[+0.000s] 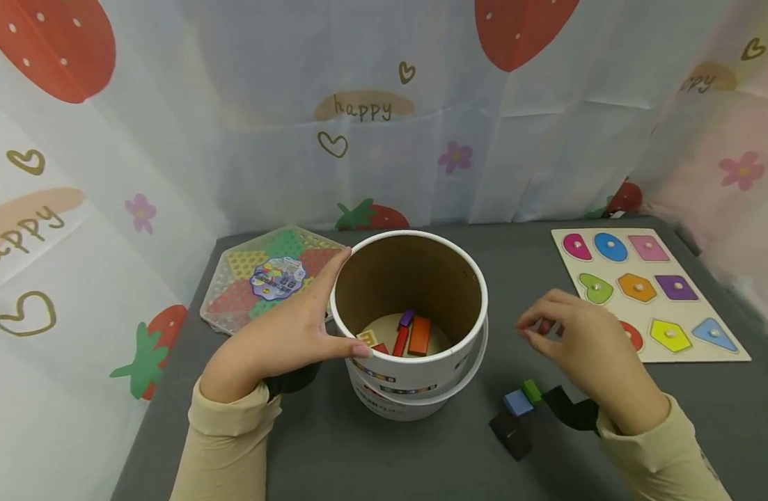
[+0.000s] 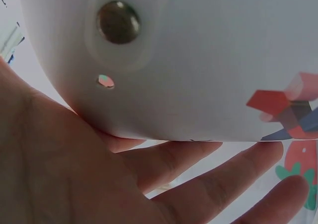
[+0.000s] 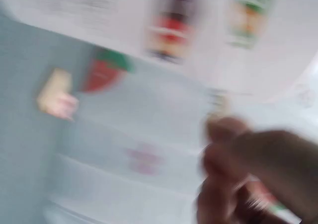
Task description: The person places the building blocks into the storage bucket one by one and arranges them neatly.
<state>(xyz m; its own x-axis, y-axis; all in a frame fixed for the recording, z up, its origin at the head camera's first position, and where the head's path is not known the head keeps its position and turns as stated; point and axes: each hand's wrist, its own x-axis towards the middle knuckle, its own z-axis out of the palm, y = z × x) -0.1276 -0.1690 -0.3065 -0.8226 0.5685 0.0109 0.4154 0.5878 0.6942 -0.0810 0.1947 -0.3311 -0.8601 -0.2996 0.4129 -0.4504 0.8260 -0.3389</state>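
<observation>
A white round bucket (image 1: 415, 379) stands upright in the middle of the table, its handle lowered against the near side. My left hand (image 1: 292, 316) holds it at the left, thumb over the near rim; in the left wrist view, its fingers (image 2: 198, 196) lie along the bucket wall. Inside rest an orange block (image 1: 420, 335), a red stick, a purple piece and a tan block. My right hand (image 1: 574, 334) hovers right of the bucket, its fingers loosely bent with nothing visible between them. Below it are a green block (image 1: 532, 391), a blue block (image 1: 518, 402) and a black block (image 1: 511, 435).
At the back left lies a clear hexagonal case (image 1: 233, 313) with colored sections. A wooden shape puzzle board (image 1: 615, 313) with knobbed pieces sits on the right. In the right wrist view, a blurred tan and pink object (image 3: 57, 95) is on the table. A printed curtain (image 1: 252, 160) hangs behind.
</observation>
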